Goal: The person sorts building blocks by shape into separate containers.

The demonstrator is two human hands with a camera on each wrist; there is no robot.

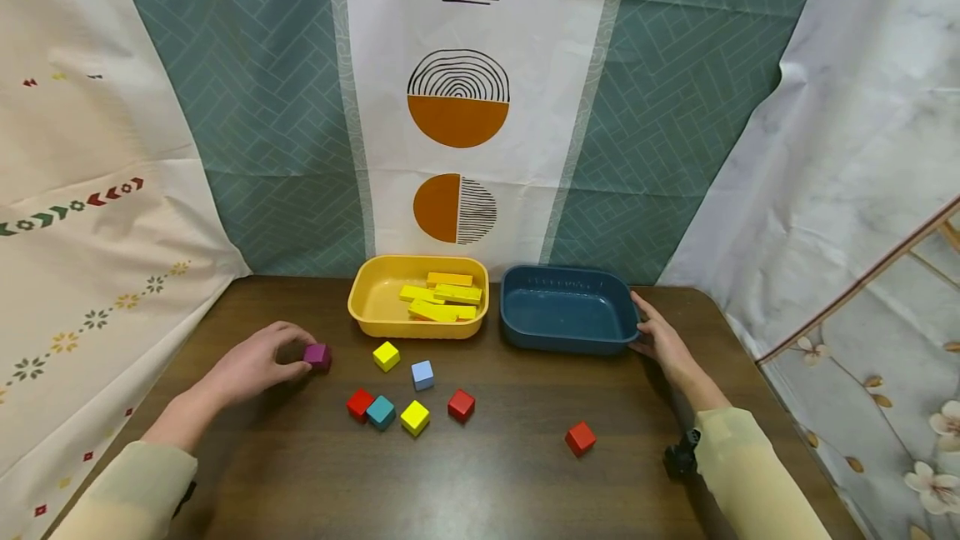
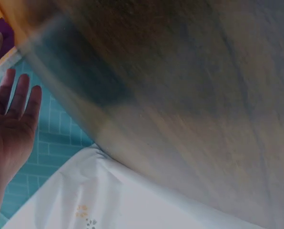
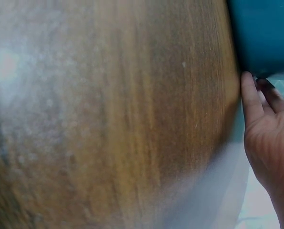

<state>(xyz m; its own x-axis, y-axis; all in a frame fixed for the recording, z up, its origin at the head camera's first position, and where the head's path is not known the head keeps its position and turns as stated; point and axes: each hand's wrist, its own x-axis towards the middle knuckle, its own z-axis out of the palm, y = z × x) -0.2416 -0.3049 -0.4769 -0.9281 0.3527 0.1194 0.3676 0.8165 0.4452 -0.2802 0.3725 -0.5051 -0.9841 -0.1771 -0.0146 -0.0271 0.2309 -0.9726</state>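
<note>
At the left of the table my left hand (image 1: 255, 361) pinches a purple cube (image 1: 318, 357) between thumb and fingertips. In the left wrist view, the thumb overlaps the purple cube (image 2: 4, 38) and the other fingers of the left hand (image 2: 13, 124) stretch out straight. My right hand (image 1: 666, 342) touches the right end of a dark blue bin (image 1: 570, 343), its fingers spread along the outer wall. Close up, the right hand (image 3: 273, 138) has fairly straight fingers against the lower corner of the blue bin (image 3: 266, 38). The bin's inside shows bare.
Left of the blue bin stands a yellow bin (image 1: 363, 294) with several yellow blocks (image 1: 450, 293). Across the table lie yellow cubes (image 1: 415, 417), red cubes (image 1: 461, 405), a teal cube (image 1: 381, 412) and a light blue cube (image 1: 422, 375). A patterned curtain (image 1: 285, 107) hangs behind.
</note>
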